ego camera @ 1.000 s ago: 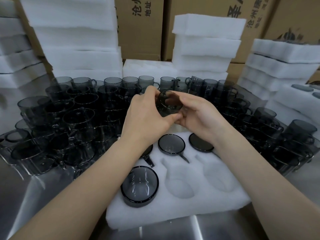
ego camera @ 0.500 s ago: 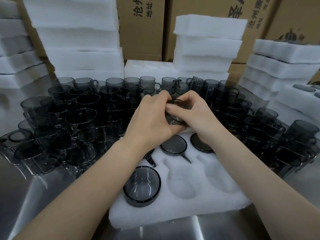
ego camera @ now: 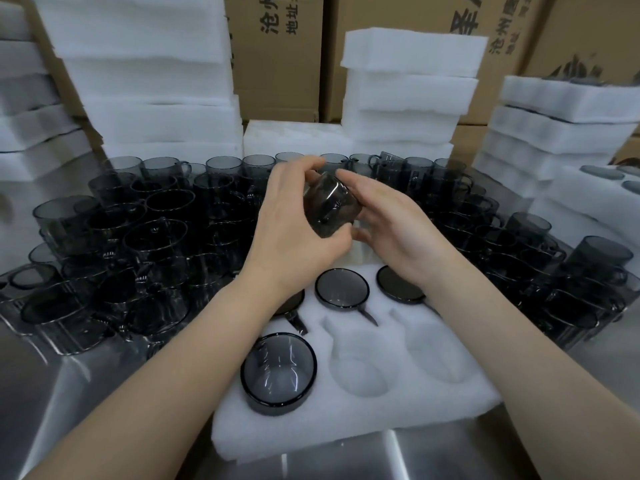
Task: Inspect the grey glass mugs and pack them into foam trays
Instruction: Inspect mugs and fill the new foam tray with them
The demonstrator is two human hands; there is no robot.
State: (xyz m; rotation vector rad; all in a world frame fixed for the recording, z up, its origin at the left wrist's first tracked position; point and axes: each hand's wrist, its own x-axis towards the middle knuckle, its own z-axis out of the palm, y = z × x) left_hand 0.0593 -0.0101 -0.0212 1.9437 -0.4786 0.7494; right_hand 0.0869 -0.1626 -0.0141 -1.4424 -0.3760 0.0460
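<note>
Steel table [ego camera: 450,455]: a foam tray [ego camera: 381,420] is set at the near edge, centre. Upright mugs [ego camera: 138,237] are massed directly on the steel to the tray's left, behind it and to its right, packed touching. Foam stacks [ego camera: 408,98] are lined along the back and both sides.

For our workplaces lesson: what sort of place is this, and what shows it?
Probably a glassware packing station in a factory or warehouse: dozens of identical grey mugs crowd a steel table, white foam trays stand stacked, and printed cartons stand behind.
</note>
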